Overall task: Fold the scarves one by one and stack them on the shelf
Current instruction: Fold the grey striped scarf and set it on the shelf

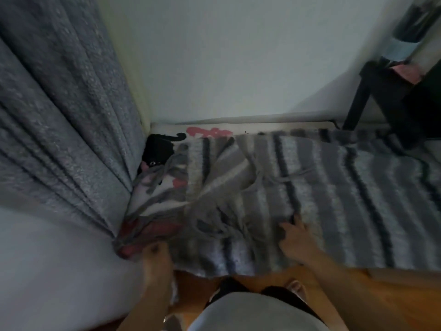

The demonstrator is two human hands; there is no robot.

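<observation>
A grey striped fringed scarf (pixel 334 192) lies spread across a bed, its left part folded over with tassels bunched in the middle. My left hand (pixel 156 256) pinches the scarf's near left corner at the bed edge. My right hand (pixel 296 237) rests flat on the scarf with fingers spread, pressing it down. A black shelf (pixel 391 91) stands at the far right with a folded pink cloth (pixel 408 70) on it. The image is blurred.
A grey curtain (pixel 59 103) hangs at the left. The white bedsheet (pixel 167 182) with pink and black prints shows beside it. Wooden floor (pixel 381 302) lies below the bed edge. A pale wall is behind the bed.
</observation>
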